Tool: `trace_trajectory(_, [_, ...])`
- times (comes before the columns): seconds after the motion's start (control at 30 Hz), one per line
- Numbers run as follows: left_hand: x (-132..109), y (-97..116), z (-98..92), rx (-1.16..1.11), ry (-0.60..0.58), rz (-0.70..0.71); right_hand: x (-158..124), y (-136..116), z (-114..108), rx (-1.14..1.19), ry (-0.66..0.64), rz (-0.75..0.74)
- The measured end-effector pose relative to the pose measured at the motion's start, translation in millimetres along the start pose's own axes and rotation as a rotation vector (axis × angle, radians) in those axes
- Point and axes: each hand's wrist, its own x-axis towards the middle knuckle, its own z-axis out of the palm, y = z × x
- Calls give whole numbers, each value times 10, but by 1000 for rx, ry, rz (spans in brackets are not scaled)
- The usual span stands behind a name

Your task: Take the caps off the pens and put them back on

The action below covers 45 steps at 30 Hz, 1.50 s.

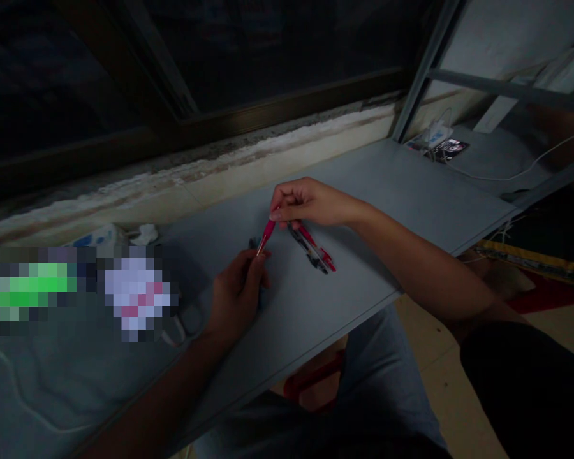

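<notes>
A dark sleeve fills the head view at about four o'clock, and below centre a knee in grey trousers sits under the edge of a grey-blue board. A red stool shows beyond the knee, on a tiled floor.

Both forearms reach out over the board. The right hand comes in from three o'clock, its thumb and fingertips closed in a tight pinch on a slim red pen barrel. The barrel tilts down towards seven o'clock, and its pale tip points at the left hand. That hand's fingers curl nearly shut around something small and dark-blue, mostly hidden; I cannot tell what it is. The barrel's tip reaches those fingers, and both hands seem lifted slightly off the board, which would keep the small pieces up where they can be seen and worked with the fingertips.

Just beside the right hand, towards four o'clock, lie red-and-dark pen parts, probably set there to stay within easy reach. At nine o'clock, a pixelated patch hides whatever lies there, and a crumpled white tissue sits beyond it. At about two o'clock are a white charger, a black card and a white cable.
</notes>
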Motion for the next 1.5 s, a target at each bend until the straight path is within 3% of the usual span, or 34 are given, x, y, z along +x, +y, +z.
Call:
trace_trajectory(0.13, [-1, -18, -7, 42, -8, 29, -3, -9, 15, -104, 1, -22])
trace_trajectory(0.4, [-38, -62, -2, 164, 13, 69, -41, -99, 56, -220, 53, 106])
trace_trajectory(0.47, [-69, -60, 6, 143, -23, 147, -32, -89, 47, -197, 102, 133])
trace_trajectory(0.63, [-95, -71, 24, 135, -286, 458, -18, -35, 29, -250, 125, 221])
trace_trajectory(0.77, [-61, -69, 31, 150, -305, 555, -20, -5, 43, -282, 75, 243])
trace_trajectory(1.27, [-36, -137, 64, 209, -325, 542, -21, -26, 72, -337, 49, 273])
trace_trajectory(1.5, [-33, -64, 48, 215, -333, 524, -37, -69, 74, -416, 32, 263])
